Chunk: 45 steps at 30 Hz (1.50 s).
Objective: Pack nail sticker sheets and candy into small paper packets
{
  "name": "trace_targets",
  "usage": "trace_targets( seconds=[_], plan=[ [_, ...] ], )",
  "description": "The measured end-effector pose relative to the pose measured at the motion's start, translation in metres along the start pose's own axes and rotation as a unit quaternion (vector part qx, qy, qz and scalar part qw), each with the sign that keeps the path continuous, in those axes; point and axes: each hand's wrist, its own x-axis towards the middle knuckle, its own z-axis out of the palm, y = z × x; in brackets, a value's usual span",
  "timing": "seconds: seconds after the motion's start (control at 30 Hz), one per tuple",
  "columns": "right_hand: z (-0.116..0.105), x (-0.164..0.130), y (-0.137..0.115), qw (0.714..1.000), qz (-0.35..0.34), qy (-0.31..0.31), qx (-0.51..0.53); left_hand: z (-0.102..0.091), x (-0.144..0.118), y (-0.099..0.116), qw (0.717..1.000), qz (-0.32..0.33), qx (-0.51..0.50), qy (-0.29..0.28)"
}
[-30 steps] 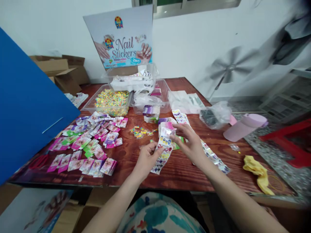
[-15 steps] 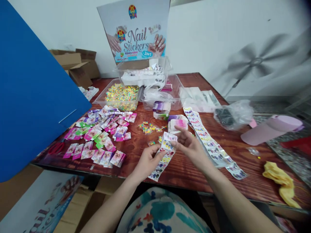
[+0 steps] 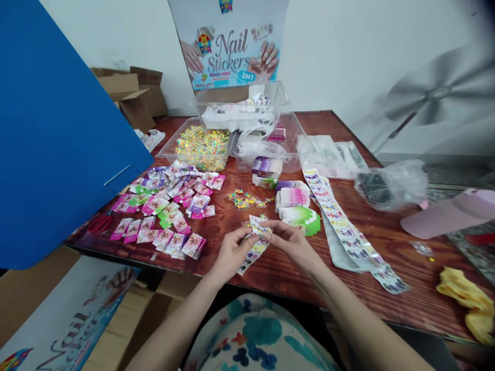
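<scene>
Dozens of small pink, purple and green finished sticker packets (image 3: 170, 211) already lay spread over the left of the reddish-brown wooden table (image 3: 406, 242), with more stacked in short piles of pink, purple and green card packets (image 3: 294, 203) just beyond the hands. Both hands met over the near edge: left hand (image 3: 232, 252) and right hand (image 3: 292, 242) each pinched, fingertips closed, on the narrow white strip of printed nail stickers (image 3: 255, 239), its top folded between the thumbs and its tail hanging down onto the wood. Judged as mid-run, plenty done and plenty left. Still unused, by the look of it: a long clear-backed ribbon of nail stickers (image 3: 348, 232) trailing along the right, a clear plastic tub of yellow glittery pieces (image 3: 201, 147) at the back, a second clear tub holding white sheets (image 3: 240, 111) beside it. Behind all that stood a "Nail Stickers" display board (image 3: 232, 46).
</scene>
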Motion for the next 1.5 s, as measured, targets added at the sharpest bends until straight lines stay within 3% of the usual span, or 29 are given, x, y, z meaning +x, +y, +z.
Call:
trace_targets(
  seconds=[0.37,0.47,0.6,0.7,0.77,0.87,0.97,1.1,1.27,1.4,1.5],
  plan=[
    [0.009,0.003,0.018,0.992,-0.013,0.089,0.085,-0.009,-0.007,-0.008,0.999,-0.005,0.029,-0.028],
    [0.009,0.000,0.021,0.989,-0.104,0.097,-0.042,-0.011,-0.008,-0.011,1.000,-0.013,0.016,-0.023],
    [0.007,-0.006,0.017,0.948,-0.205,0.016,-0.242,-0.014,-0.007,-0.013,1.000,-0.021,-0.001,0.005],
    [0.007,-0.008,0.018,0.936,-0.218,-0.020,-0.276,-0.015,-0.006,-0.013,1.000,-0.016,0.003,0.015],
    [0.007,-0.007,0.023,0.938,-0.217,0.004,-0.270,-0.015,-0.006,-0.014,1.000,-0.027,-0.011,0.010],
    [0.003,-0.005,0.029,0.946,-0.201,0.059,-0.248,-0.014,-0.007,-0.018,0.997,-0.071,-0.043,-0.002],
    [-0.003,-0.005,0.027,0.939,-0.210,0.045,-0.269,-0.015,-0.008,-0.019,0.986,-0.141,-0.086,0.026],
    [-0.009,-0.007,0.018,0.897,-0.262,-0.069,-0.349,-0.018,-0.007,-0.016,0.959,-0.215,-0.175,0.059],
    [-0.015,-0.009,0.019,0.806,-0.312,-0.181,-0.470,-0.025,-0.001,-0.017,0.946,-0.246,-0.202,0.063],
    [-0.022,-0.005,0.034,0.755,-0.362,-0.156,-0.524,-0.030,-0.001,-0.017,0.948,-0.250,-0.195,0.032],
    [-0.024,-0.003,0.043,0.770,-0.362,-0.109,-0.513,-0.030,-0.007,-0.013,0.952,-0.249,-0.178,-0.007]
  ],
)
